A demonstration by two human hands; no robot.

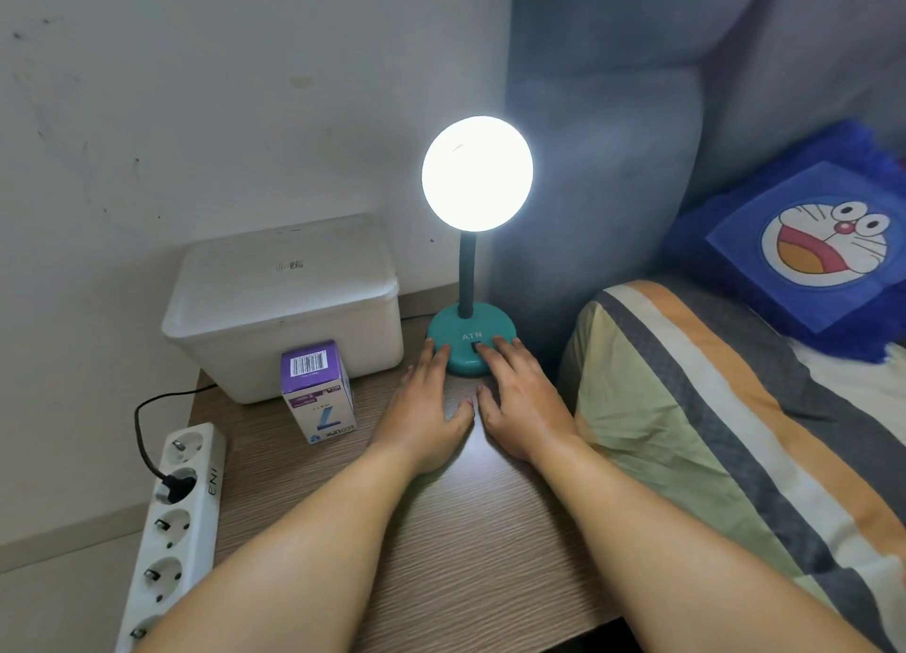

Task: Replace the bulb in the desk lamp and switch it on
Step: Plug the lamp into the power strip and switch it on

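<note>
Both hands lie flat and open on the table [441,530], palms down, thumbs nearly touching, holding nothing. The left hand [425,410] has its fingertips beside the left edge of the lamp base [470,341]. The right hand [520,397] reaches a little further, its fingers resting on the front of the base, right by the dark switch [476,347].

The lamp stands straight ahead of the hands, its neck [467,272] rising upright from the base to the bulb [477,173], which glows bright above and beyond the fingertips. With the bulb lit, the task looks finished; what seems left is to draw the hands back toward the body, and nothing lies behind them.

Left of the left hand stands the bulb box [317,395], near but apart, with a white tub [282,309] behind it. Further left, past the table edge, a power strip [174,530] carries one plug. Right of the right hand, close by, is the bed [711,432] with a blue cushion [809,240].
</note>
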